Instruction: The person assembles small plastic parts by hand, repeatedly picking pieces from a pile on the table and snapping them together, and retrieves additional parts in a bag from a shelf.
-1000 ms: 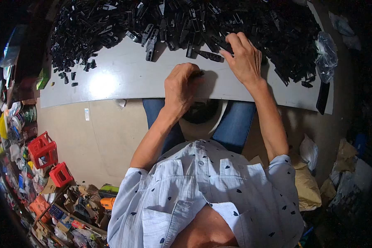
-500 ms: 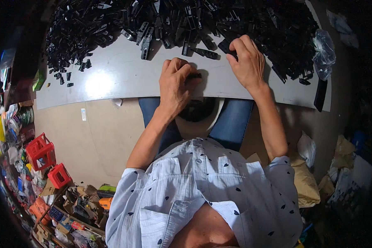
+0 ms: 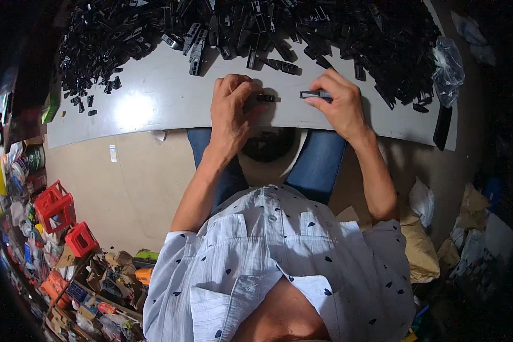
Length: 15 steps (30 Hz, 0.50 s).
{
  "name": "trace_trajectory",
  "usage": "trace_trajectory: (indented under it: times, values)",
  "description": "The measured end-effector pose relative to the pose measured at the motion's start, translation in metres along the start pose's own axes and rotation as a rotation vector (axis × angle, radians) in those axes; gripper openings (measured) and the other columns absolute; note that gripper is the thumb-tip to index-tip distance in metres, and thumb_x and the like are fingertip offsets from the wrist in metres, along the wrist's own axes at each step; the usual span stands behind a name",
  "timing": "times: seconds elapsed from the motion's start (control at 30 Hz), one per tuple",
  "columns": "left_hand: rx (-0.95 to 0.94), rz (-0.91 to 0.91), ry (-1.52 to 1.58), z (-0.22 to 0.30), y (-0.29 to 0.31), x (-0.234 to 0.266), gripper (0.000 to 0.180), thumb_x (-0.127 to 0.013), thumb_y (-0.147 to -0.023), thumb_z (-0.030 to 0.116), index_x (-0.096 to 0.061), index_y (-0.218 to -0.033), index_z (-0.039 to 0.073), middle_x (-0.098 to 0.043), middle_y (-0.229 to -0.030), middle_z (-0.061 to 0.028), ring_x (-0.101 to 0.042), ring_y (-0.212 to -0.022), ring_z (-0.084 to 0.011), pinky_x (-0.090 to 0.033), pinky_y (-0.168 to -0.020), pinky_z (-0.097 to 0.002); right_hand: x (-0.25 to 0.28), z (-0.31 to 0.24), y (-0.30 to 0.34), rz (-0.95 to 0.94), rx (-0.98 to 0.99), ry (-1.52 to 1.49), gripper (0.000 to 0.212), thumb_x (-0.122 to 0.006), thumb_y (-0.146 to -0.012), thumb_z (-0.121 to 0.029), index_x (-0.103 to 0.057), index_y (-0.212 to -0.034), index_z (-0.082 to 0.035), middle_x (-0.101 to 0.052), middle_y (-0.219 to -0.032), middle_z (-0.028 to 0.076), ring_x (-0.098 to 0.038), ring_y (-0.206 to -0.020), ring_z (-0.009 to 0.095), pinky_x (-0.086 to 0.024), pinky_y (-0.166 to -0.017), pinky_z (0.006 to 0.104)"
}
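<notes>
My left hand (image 3: 232,111) is closed around a small black plastic part (image 3: 266,98), whose end sticks out past the fingertips to the right. My right hand (image 3: 341,105) pinches a narrow black plastic piece with a slot-like frame (image 3: 310,94), its free end pointing left. The two pieces are apart, a short gap between them over the near side of the white table (image 3: 171,102). Beyond the hands lies a wide heap of black plastic parts (image 3: 245,28). A few longer pieces (image 3: 197,54) lie at the heap's near edge.
A crumpled clear plastic bag (image 3: 449,71) lies at the table's right end, above a flat black strip (image 3: 442,128). Red plastic stools (image 3: 55,206) and cluttered boxes (image 3: 111,279) stand on the floor at left. A brown sack (image 3: 420,251) is at right.
My right hand has drawn back from the heap's edge toward me, now with a slotted black piece in its fingers. My left hand has shifted slightly left, still holding its part.
</notes>
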<state>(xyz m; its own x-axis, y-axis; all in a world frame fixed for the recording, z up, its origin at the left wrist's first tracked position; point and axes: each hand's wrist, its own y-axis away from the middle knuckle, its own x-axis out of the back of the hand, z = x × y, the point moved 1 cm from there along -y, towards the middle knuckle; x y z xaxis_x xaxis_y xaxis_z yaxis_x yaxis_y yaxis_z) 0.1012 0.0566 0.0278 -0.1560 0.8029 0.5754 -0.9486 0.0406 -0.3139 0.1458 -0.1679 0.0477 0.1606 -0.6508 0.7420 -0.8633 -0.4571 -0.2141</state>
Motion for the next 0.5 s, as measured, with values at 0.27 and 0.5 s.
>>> trace_trajectory:
  times: [0.27,0.5]
  values:
    - [-0.001,-0.008,-0.033,0.002,-0.001,-0.002,0.036,-0.077,-0.061,0.001,-0.066,-0.094,0.007,-0.059,-0.096,-0.0063,-0.052,-0.093,-0.0284,-0.045,-0.081,-0.0367,-0.003,-0.024,-0.008,-0.160,0.082,0.275,0.026,-0.069,-0.083,-0.015,-0.048,-0.089,-0.001,-0.057,-0.081,0.015,-0.063,-0.068,0.030,-0.048,-0.058,0.0376]
    - [-0.031,0.008,-0.151,0.018,-0.001,0.001,0.028,-0.072,-0.069,0.005,-0.066,-0.095,0.009,-0.053,-0.084,-0.0062,-0.051,-0.082,-0.0264,-0.045,-0.070,-0.0366,-0.009,-0.020,-0.006,-0.045,0.068,0.136,0.024,-0.066,-0.086,-0.015,-0.048,-0.092,-0.001,-0.058,-0.077,0.018,-0.061,-0.067,0.034,-0.048,-0.058,0.0398]
